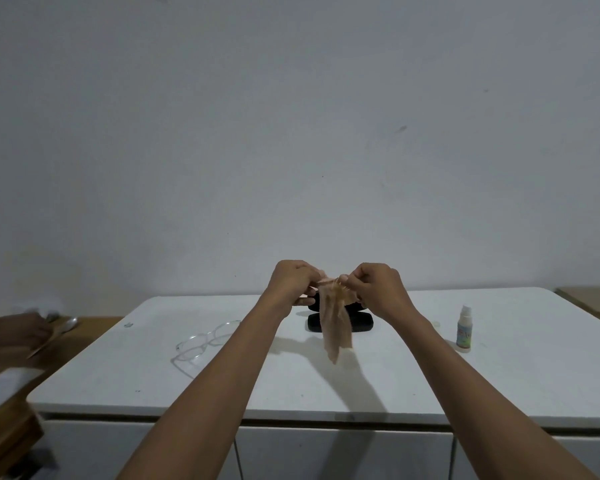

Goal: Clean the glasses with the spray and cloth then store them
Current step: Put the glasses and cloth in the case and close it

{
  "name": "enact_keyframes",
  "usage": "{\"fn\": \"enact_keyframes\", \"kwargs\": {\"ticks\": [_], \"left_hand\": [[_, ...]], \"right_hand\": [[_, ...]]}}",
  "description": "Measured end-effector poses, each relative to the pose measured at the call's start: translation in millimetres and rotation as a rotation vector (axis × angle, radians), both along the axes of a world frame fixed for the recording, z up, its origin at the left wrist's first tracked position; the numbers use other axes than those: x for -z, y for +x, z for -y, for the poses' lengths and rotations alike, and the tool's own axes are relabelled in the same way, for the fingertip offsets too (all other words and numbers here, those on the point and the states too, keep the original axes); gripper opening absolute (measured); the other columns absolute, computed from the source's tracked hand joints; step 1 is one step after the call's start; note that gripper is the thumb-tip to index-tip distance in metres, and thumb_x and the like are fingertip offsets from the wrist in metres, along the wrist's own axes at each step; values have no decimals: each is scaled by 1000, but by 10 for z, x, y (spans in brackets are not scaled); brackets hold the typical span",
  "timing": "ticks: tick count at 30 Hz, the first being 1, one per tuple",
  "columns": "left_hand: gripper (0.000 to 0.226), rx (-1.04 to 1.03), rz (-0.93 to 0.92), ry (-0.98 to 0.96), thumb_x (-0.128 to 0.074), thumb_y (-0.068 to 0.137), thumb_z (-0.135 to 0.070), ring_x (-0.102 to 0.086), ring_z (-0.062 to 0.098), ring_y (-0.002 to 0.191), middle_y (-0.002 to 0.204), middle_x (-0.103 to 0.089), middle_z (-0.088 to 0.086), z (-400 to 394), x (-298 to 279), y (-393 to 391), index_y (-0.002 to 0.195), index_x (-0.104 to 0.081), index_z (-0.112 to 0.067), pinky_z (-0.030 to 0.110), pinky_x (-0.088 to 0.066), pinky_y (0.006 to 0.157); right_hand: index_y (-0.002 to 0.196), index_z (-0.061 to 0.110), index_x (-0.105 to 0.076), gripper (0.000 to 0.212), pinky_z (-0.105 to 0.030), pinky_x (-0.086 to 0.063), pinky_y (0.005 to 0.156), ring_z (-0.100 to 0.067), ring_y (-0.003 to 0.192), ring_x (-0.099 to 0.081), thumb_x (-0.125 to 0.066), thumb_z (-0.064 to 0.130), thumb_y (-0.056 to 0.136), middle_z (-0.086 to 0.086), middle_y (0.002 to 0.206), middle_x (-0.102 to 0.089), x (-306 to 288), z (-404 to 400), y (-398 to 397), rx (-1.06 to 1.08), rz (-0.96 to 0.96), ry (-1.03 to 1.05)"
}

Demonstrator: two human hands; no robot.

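From the head view, we pinch the tan cloth (pixel 335 320) by its top edge, left hand (pixel 291 280) and right hand (pixel 374 285) both closed on it above the white table (pixel 499 375); it hangs limp, light and soft. The glasses (pixel 205 342) lie toward the left edge, thin and likely fragile, so we would lift them by the frame. The spray bottle (pixel 464 329) stands near the right edge, the black case (pixel 340 322) toward the back.

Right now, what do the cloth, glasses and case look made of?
Cloth: thin soft tan fabric, hanging limp in folds from both hands. Glasses: clear, probably plastic frame, see-through. Case: black, seemingly hard shell with a dull sheen; material uncertain.
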State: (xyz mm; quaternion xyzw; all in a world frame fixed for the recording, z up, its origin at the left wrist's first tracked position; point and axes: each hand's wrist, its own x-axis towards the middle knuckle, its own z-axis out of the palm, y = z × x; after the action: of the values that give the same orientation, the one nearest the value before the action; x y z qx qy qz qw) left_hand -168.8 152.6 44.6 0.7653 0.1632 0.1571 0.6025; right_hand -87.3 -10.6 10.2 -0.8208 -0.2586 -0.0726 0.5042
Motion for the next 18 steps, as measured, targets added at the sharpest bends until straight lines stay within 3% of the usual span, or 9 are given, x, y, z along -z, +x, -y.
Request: {"fn": "enact_keyframes", "kwargs": {"ticks": [4, 9, 14, 18], "left_hand": [[14, -140, 52, -229, -63, 82, 4, -59, 18, 53, 78, -65, 15, -90, 56, 36, 95, -65, 0, 34, -62, 65], [28, -137, 103, -224, -54, 86, 8, -60, 18, 57, 80, -65, 10, -143, 134, 32, 102, -75, -4, 35, -63, 71], [31, -69, 63, 26, -55, 77, 11, -69, 22, 78, 90, -70, 12, -172, 148, 23, 97, -77, 1, 29, -62, 69], [27, -109, 56, 437, -63, 75, 7, -65, 17, 71, 80, -71, 3, -188, 189, 22, 91, -79, -7, 24, -53, 64]], "right_hand": [[75, 12, -64, 27, -32, -58, 59, -18, 60, -63, -68, 28, 97, -1, 69, -67, 8, 89, -25, -72, -19, -24], [84, 10, -63, 26, -44, -60, 75, -20, 66, -62, -60, 30, 99, -4, 78, -68, 31, 124, 21, -85, -76, -6], [84, 14, -64, 19, -35, -61, 69, -22, 81, -65, -59, 21, 101, -9, 90, -69, 41, 98, 65, -102, -141, 22], [92, 16, -71, 15, -28, -56, 67, -22, 90, -69, -58, 14, 102, -10, 99, -75, 48, 120, 72, -171, -158, -30]]}}
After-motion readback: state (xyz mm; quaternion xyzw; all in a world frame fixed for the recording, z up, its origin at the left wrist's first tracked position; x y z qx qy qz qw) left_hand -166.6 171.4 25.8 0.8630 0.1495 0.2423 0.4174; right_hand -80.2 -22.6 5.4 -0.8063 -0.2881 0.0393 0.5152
